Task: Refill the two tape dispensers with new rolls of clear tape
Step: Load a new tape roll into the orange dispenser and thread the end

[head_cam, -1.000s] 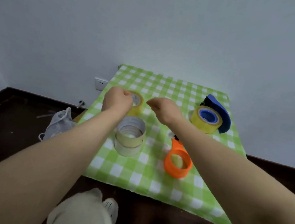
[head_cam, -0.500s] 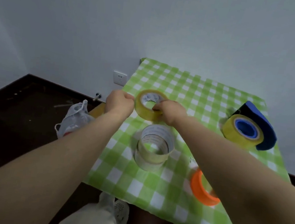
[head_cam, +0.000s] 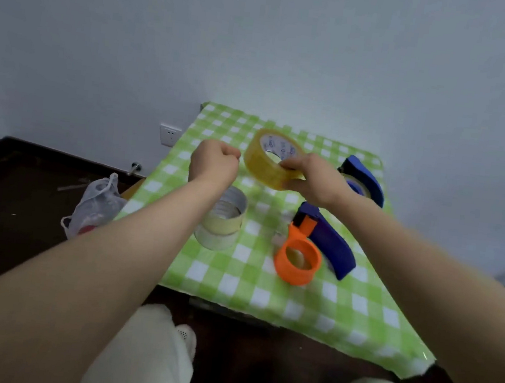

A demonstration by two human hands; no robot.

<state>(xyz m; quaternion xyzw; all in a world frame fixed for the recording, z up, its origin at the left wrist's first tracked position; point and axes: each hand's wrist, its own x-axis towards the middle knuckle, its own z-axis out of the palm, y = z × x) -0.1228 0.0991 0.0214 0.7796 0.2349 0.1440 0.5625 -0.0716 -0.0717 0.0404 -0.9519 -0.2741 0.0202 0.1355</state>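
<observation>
While my right hand (head_cam: 314, 181) grips the yellowish tape roll (head_cam: 263, 166) raised over the table's (head_cam: 233, 284) far half, my left hand (head_cam: 215, 163) clenched just beside it, orange-and-blue dispenser (head_cam: 330, 245) lying mid-table, second blue dispenser (head_cam: 366, 176) near the far right corner

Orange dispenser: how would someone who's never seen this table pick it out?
On the green checked table, look near the front, right of the stacked rolls. The orange dispenser lies there with a blue handle. Its bright orange ring sets it apart, since the other dispenser, farther back, is all blue.
</observation>
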